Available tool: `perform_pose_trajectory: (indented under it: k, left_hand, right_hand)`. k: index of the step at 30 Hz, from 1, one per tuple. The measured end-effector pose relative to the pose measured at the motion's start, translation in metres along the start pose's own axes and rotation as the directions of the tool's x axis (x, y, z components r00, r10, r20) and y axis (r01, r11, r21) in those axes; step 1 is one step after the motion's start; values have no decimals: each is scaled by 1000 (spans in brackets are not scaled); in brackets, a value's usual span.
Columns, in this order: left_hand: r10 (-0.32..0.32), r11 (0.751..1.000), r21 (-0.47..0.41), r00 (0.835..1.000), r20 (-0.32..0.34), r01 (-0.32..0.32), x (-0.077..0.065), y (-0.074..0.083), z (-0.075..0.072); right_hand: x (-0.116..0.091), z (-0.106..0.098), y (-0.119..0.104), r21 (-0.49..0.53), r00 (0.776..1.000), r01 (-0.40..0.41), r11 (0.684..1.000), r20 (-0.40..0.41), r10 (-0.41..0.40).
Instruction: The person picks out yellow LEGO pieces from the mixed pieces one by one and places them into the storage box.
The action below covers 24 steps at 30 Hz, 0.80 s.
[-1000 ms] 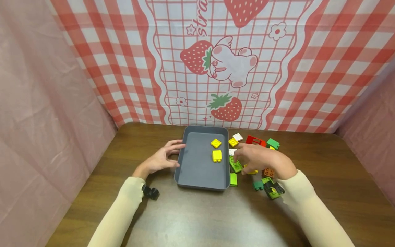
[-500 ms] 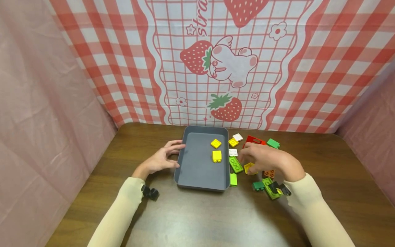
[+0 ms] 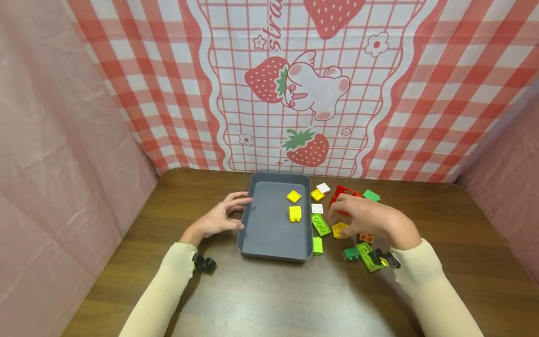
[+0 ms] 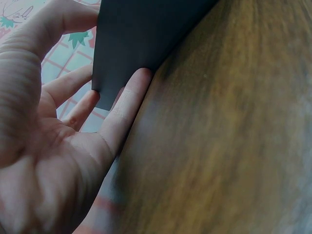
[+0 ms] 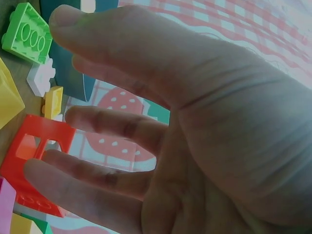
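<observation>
- The left hand [image 3: 216,218] rests relaxed fingers against the outside of the gray tray [image 3: 265,229].
- The right hand [image 3: 375,216], fingers apart and grasping nothing, is above the table beside a yellow block [image 3: 338,229] and red block [image 3: 344,191].
- Inside the tray, toward its right side, lie a flat yellow piece [image 3: 294,196] and a yellow brick [image 3: 294,213].
</observation>
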<state>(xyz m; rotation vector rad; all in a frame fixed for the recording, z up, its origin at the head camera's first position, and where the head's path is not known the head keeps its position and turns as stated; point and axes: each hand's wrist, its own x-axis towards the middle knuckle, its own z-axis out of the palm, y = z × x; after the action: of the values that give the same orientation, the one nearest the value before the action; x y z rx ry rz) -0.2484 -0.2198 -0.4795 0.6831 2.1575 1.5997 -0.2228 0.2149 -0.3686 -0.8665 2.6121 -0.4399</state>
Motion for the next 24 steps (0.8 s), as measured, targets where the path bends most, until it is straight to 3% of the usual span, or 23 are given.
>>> perform_pose_trajectory:
  k: [8,16,24]
  left_hand:
    - [6,1000,1,1000,-1,-6,0,-1,1]
    - [7,1000,-14,1000,2,-7,0,0,1]
    - [16,1000,-7,1000,0,-16,0,1,1]
  right_hand:
    - [-7,-1,0,59,999,-1,998,-32,3]
    - [-11,-3,0,-10,993,-3,1000,-117,2]
    - [-9,-3,1,-21,992,-9,1000,-126,6]
